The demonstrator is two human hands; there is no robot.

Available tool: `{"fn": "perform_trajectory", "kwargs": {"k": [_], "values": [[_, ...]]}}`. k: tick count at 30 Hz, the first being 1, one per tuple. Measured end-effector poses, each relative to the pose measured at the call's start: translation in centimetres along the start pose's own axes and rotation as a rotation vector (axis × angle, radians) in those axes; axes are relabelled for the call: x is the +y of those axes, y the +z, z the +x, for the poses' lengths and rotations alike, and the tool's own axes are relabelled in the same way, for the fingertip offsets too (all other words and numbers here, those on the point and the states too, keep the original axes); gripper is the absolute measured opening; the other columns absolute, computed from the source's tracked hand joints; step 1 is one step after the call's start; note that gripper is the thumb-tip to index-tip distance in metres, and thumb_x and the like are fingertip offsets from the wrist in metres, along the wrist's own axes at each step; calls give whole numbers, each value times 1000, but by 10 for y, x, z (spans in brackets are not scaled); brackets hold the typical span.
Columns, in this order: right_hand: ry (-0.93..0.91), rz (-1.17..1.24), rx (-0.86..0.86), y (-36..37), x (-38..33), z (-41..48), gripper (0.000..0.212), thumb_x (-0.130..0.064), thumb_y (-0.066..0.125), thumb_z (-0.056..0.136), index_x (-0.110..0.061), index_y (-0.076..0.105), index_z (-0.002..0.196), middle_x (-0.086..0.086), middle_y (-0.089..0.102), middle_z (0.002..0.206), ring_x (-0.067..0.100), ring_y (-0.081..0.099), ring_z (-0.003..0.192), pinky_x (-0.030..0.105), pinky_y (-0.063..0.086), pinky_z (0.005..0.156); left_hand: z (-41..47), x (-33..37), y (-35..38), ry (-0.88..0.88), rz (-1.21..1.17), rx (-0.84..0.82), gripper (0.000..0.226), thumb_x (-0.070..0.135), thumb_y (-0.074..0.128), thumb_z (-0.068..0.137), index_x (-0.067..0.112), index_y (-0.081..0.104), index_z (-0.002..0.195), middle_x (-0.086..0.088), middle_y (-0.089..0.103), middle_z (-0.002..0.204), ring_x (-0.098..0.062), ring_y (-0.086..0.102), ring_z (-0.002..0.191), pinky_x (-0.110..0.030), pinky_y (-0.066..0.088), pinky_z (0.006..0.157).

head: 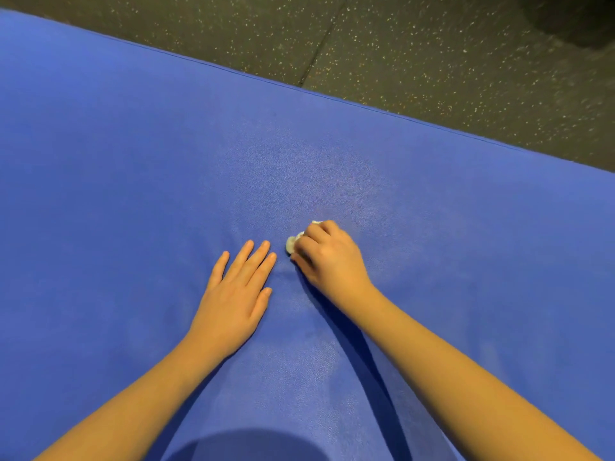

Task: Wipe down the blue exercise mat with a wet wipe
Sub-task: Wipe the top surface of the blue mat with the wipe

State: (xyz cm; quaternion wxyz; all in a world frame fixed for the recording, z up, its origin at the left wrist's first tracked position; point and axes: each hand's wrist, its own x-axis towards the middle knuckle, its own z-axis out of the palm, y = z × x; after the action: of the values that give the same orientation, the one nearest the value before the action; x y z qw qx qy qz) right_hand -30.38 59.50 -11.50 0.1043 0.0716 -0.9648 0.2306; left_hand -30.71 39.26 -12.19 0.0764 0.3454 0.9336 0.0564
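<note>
The blue exercise mat [133,168] fills most of the head view, its far edge running from upper left to right. My left hand [236,294] lies flat on it near the middle, fingers straight and together. Just to its right, my right hand [327,257] has its fingers curled over a small bunched white wet wipe [291,244], holding it down against the mat. Only the wipe's left and top edges show past the fingers. A paler, sheeny patch of mat spreads beyond the right hand.
Dark speckled rubber floor [449,61] lies beyond the mat's far edge, with a seam between tiles. A dark blurred shape [579,18] sits at the top right corner. A rounded shadow falls on the mat at the bottom centre.
</note>
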Motion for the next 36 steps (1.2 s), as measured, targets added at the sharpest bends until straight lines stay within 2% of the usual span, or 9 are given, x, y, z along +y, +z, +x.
{"fn": "perform_trajectory", "kwargs": {"k": [6,11,16,18,21,25,27,31,36], "values": [[399,17,220,-9,16,-16,19,-13,68,83,-9,59,67,7,55,65,31,48,60,40,44,49,-18,3,0,-37,-64,15,51,29,30,96,9,47,140,-5,41,149,-22,25,140,-43,15,112],[-16,82,-70,-10,-24,-63,11,-9,69,81,-14,61,74,4,52,65,28,46,58,30,40,49,-33,4,-4,-65,-178,15,50,30,30,97,8,53,135,-8,46,145,-21,28,137,-39,13,111],[391,62,56,-19,-20,-77,13,-12,67,85,-9,61,74,4,58,70,30,51,64,34,43,47,-53,6,-4,-93,-210,72,35,4,51,93,-2,57,127,-18,57,132,-40,51,124,-51,30,104],[356,96,56,-18,-39,-84,15,-6,70,78,-11,60,69,5,56,65,29,50,58,29,40,43,-59,9,-3,-125,-228,65,54,-23,58,77,-4,56,127,-21,57,131,-45,51,122,-54,30,102],[141,145,-129,-20,-70,-105,23,-1,80,67,-12,60,66,4,51,61,26,46,53,23,30,41,-63,10,-7,-147,-245,44,65,-31,49,74,-3,53,132,-22,51,138,-45,44,129,-53,27,106],[211,97,-246,-29,-59,-110,3,-8,65,84,-8,67,87,8,61,82,30,54,75,33,40,53,-72,12,-14,-166,-351,-50,56,-8,41,93,8,36,146,-7,27,156,-23,16,147,-38,5,118],[323,62,-215,-30,-57,-109,12,-10,56,92,-6,66,96,9,62,92,31,53,86,38,42,63,-78,11,-15,-148,-359,-102,51,19,39,100,14,30,149,2,17,158,-12,5,146,-34,0,118],[161,117,-296,-35,-98,-123,10,-11,59,91,-5,68,91,12,60,87,32,52,81,36,38,58,-94,10,-14,-143,-297,-174,78,60,14,84,22,24,151,16,0,152,1,-7,140,-33,-5,118],[157,108,-341,-38,-94,-127,17,-21,59,95,-10,70,99,10,60,93,28,52,87,32,35,60,-113,12,-18,-143,-280,-169,78,61,15,85,22,27,151,13,6,156,2,-5,139,-34,-3,118]]}}
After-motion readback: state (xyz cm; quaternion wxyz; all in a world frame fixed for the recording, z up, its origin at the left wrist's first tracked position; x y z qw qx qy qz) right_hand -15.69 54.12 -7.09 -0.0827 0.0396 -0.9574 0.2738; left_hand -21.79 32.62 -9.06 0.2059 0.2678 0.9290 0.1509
